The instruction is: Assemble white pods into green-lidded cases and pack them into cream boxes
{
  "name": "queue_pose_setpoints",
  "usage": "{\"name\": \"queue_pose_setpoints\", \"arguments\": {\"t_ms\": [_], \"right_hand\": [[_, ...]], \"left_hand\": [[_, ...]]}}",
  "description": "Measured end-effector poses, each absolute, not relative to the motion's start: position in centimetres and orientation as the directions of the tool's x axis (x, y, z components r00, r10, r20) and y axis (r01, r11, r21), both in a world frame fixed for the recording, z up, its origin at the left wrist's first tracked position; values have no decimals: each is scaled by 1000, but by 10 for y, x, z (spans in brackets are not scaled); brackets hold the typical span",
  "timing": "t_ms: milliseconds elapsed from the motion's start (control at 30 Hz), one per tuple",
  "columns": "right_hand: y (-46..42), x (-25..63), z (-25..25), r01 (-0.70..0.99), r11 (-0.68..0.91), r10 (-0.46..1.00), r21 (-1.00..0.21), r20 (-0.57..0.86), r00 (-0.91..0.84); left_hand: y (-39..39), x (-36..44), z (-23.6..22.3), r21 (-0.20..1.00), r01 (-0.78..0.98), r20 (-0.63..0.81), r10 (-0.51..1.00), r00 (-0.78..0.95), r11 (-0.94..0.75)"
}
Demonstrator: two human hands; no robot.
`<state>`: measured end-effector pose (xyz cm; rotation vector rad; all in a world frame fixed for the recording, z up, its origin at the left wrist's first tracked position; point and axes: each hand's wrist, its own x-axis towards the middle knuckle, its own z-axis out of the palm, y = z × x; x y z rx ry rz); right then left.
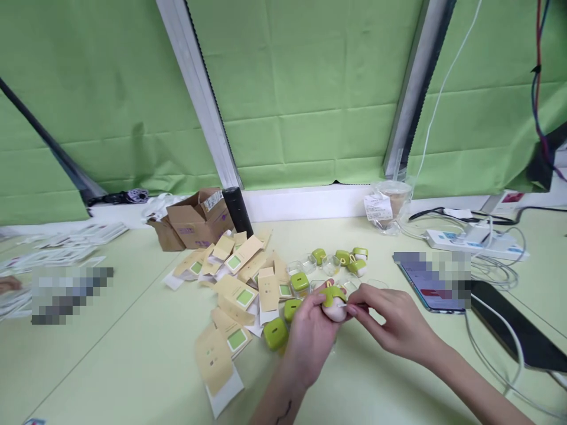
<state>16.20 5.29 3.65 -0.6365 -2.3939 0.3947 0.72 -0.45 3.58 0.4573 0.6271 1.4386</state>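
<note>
Starting at the far left, we see a spread of white cards [97, 233] on the pale table [133, 354], with another person's hand [9, 284] at the edge and a blurred-out object beside it that we cannot make out. Further right, at the far side, stands an open cardboard box [199, 219], and a black cylinder [238, 209] leans just beside it. Nearer to us, a loose heap of beige paper packets [239, 292] reaches toward the near side, many of them bearing a printed green square.

Right of the heap, several green cases [275, 334] lie in a rough line, with clear plastic pieces [331, 265] beyond them. In the middle, our left hand [312, 333] cradles a white case with a green top [335, 307], its fingers curled around it above the table. Our right hand [394, 321] comes in from the right and pinches a thin white stick [342, 305] between thumb and fingers, its tip at the case's front.

At the far side, a bagged cup [392, 203] stands near the wall. Further right lie a lit phone [411, 277], a white power strip [478, 243] behind it, tangled cables [496, 274] and a dark flat slab [518, 327] nearer us.
</note>
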Motion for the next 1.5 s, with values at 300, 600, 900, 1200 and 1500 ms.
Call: {"name": "queue_pose_setpoints", "arguments": {"t_ms": [300,600,900,1200,1500], "right_hand": [[43,157,30,308,827,541,-470,519,-662],[38,151,17,397,893,429,-211,666,-611],[47,151,14,320,807,581,-496,569,-582],[74,171,39,356,441,825,-824,216,-521],[112,156,34,301,371,860,-878,203,-468]], "left_hand": [[-22,19,27,714,-699,-160,981,-109,38],[-25,27,26,674,-739,-117,983,-142,-26],[-22,32,32,678,-735,-103,988,-116,-15],[7,12,47,900,-422,-159,983,-89,108],[68,15,47,970,-233,-87,995,-47,74]]}}
